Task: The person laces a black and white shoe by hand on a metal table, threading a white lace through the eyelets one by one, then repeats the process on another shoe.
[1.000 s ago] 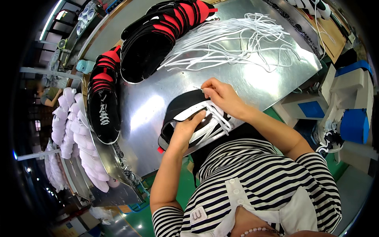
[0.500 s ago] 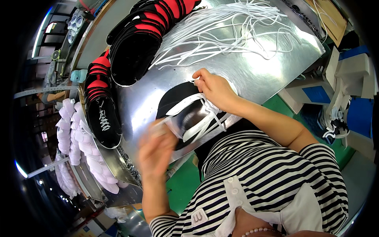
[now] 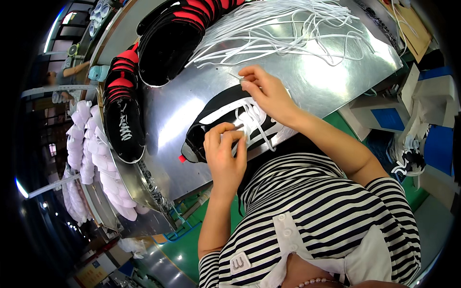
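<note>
A black shoe upper [image 3: 223,100] with a white side strip lies on the metal table in front of me. A white shoelace [image 3: 263,137] runs through its eyelets and hangs in loose loops on the near side. My right hand [image 3: 271,96] is above the toe part, thumb and fingers pinched on the shoelace, a thin end poking out past the fingertips. Over the lacing, my left hand [image 3: 225,152] has its fingertips closed together at the shoelace; the exact spot of the grip is partly hidden. A small red tab [image 3: 182,158] sticks out at the heel end.
White shoelaces [image 3: 283,43] lie in a loose heap across the far side of the metal table [image 3: 168,129]. Nested black-and-red uppers [image 3: 168,55] stand at the far left, with another row [image 3: 124,115] beside them. White padded pieces [image 3: 93,149] hang beyond the left edge; boxes [image 3: 384,108] stand at right.
My left hand has come from the near left onto the lacing, its fingers now together. My right hand has risen slightly away from me. The upper now shows its heel end and red tab.
</note>
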Tool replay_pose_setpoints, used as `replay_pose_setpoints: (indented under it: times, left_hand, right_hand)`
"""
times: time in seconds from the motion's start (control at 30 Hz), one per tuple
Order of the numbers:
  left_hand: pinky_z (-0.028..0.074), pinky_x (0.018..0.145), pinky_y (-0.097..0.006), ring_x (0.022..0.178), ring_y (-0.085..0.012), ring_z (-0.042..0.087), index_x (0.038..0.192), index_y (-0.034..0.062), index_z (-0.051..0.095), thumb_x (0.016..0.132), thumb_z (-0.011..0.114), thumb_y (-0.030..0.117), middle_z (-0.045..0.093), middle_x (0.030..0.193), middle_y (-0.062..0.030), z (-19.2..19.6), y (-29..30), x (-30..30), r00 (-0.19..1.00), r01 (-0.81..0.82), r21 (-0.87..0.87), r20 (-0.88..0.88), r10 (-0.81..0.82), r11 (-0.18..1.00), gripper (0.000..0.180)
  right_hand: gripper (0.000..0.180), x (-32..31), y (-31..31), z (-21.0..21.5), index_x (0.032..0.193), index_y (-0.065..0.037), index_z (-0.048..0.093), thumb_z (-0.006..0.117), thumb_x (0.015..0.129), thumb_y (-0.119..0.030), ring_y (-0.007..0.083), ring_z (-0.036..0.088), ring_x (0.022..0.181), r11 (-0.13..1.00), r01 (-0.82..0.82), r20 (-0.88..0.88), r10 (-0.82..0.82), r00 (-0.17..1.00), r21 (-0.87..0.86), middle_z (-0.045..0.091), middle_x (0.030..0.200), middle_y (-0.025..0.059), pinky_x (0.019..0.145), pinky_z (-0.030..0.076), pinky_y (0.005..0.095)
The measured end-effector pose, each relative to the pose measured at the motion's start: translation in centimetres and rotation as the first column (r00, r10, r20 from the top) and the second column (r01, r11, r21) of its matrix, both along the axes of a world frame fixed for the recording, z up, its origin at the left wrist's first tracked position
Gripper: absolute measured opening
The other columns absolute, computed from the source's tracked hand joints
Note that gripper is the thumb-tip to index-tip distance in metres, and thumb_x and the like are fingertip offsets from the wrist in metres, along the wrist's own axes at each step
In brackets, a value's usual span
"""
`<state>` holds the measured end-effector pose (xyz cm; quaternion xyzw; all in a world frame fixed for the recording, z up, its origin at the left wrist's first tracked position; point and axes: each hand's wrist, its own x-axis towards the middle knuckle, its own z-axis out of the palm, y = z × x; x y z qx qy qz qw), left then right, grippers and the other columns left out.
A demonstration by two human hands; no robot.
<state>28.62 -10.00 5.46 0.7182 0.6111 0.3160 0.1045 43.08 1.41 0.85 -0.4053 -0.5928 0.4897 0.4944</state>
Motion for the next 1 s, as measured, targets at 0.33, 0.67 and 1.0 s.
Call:
replay_pose_setpoints:
  times: [0.33,0.67,1.0]
  left_hand:
    - [0.044,0.081,-0.025,0.1,-0.0119,0.052,0.09,0.0016,0.065,0.084,0.067,0.0,0.056,0.117,-0.0067,0.3,0.0,-1.2,0.862,0.057,-0.206,0.505,0.056,0.977,0.006]
    - [0.047,0.08,-0.028,0.088,-0.0184,0.061,0.087,0.0009,0.063,0.08,0.069,0.001,0.061,0.102,-0.0089,-0.1,0.1,0.4,0.98,0.018,-0.109,0.201,0.004,0.994,0.009]
    - [0.048,0.072,-0.03,0.076,-0.0211,0.062,0.093,-0.0023,0.063,0.082,0.073,0.009,0.065,0.087,-0.0121,0.2,0.8,0.1,0.994,-0.041,-0.204,0.09,0.061,0.978,0.019]
  right_hand:
    - [0.038,4.7,-7.3,1.8,0.123,-0.004,0.049,0.063,0.094,-0.023,0.0066,0.056,0.068,0.737,-0.46,-0.284,0.363,0.887,-0.496,0.067,0.095,0.0062,0.058,0.042,0.0204]
    - [0.036,3.7,-2.4,3.6,0.128,-0.003,0.047,0.057,0.095,-0.015,0.0047,0.052,0.066,0.906,-0.373,-0.281,0.313,0.907,-0.197,0.06,0.124,0.0139,0.057,0.044,0.0187]
    - [0.021,5.2,-5.7,2.2,0.106,-0.003,0.054,0.059,0.095,-0.021,0.0262,0.065,0.077,0.964,-0.22,0.181,0.245,0.952,-0.147,0.067,0.088,0.0138,0.069,0.049,0.035]
